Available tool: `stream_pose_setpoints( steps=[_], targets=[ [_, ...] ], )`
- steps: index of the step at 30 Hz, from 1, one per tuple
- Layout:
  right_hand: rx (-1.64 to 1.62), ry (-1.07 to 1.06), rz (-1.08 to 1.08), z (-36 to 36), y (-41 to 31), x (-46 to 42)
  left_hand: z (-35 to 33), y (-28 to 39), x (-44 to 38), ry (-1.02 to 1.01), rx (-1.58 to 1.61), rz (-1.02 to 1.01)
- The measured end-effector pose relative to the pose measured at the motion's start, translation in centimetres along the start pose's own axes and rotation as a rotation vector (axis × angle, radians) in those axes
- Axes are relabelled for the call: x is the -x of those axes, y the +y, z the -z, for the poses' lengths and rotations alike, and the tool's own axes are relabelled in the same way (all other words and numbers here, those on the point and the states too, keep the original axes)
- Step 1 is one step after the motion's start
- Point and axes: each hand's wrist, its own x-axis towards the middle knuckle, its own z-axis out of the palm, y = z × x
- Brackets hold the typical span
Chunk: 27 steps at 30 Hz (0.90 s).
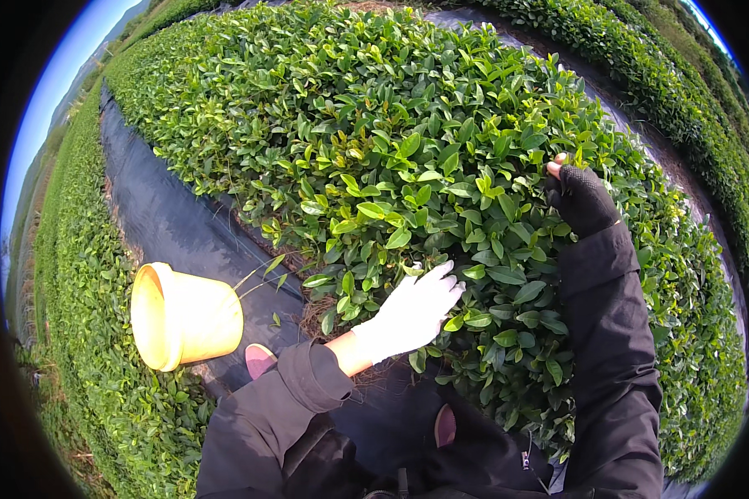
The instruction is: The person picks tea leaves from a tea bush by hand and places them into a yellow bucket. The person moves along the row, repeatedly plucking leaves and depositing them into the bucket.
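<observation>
My left hand [412, 310], in a white glove, reaches low over the near side of a clipped row of tea bushes [374, 156]. Its fingers are slightly apart and point right among the leaves, with no object visible in them. Farther right, my right hand [580, 193] wears a black fingerless glove. The bare tips of thumb and finger are pinched together at the top of the foliage. Yellow-green leaves of a tea shoot [579, 157] stand out right at that pinch; the other fingers are curled under and partly hidden.
A yellow plastic bucket [203, 315] is tilted at the left, its mouth facing left, its contents hidden. Black ground sheeting [162, 181] runs between the rows. Another hedge [93, 312] borders the left side. My shoes [445, 426] show below.
</observation>
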Motion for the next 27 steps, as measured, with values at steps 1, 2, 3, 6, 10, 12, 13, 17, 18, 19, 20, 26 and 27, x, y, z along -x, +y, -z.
stream_pose_setpoints(
  steps=[1, 2, 3, 6, 10, 12, 13, 17, 18, 19, 20, 26, 27],
  targets=[
    [0.051, -0.007, -0.015, -0.2, -0.2, 0.1, -0.1, -0.1, 0.1, 0.007, 0.002, -0.003],
    [0.15, 0.056, -0.027, -0.6, 0.3, 0.4, -0.1, -0.2, 0.3, -0.003, -0.008, -0.004],
    [0.164, 0.08, -0.051, -1.0, 1.0, 0.5, 0.1, -0.3, 0.2, -0.009, -0.019, -0.014],
    [0.366, 0.063, -0.059, -3.2, 1.7, 1.0, 1.0, -0.5, 0.0, 0.019, -0.073, -0.047],
    [1.056, -0.028, 0.208, -4.9, 2.2, -0.1, 1.3, -0.9, 0.2, 0.068, -0.117, -0.052],
    [1.346, -0.236, 0.69, -5.3, 3.2, -0.8, 1.3, -1.2, 0.5, 0.105, -0.113, -0.073],
    [1.414, -0.231, 0.615, -5.9, 3.4, -1.0, 1.3, -1.2, 0.6, 0.104, -0.109, -0.074],
    [1.573, -0.185, 0.569, -7.7, 4.8, -1.9, 1.3, -0.8, 1.0, 0.091, -0.14, -0.073],
    [1.518, -0.165, 0.637, -7.3, 5.1, -2.1, 1.6, -0.6, 1.1, 0.091, -0.16, -0.081],
    [1.461, -0.144, 0.704, -6.7, 5.5, -2.2, 1.7, -0.5, 1.1, 0.091, -0.179, -0.088],
    [1.377, -0.047, 0.712, -6.1, 6.1, -2.2, 1.4, -0.4, 1.2, 0.11, -0.16, -0.101],
    [0.591, -0.178, -0.128, -6.9, 5.8, 3.3, 1.4, -0.2, 3.8, 0.196, -0.173, -0.187],
    [0.613, -0.195, -0.084, -8.4, 5.2, 4.5, 2.4, 0.1, 4.0, 0.2, -0.199, -0.134]
  ],
)
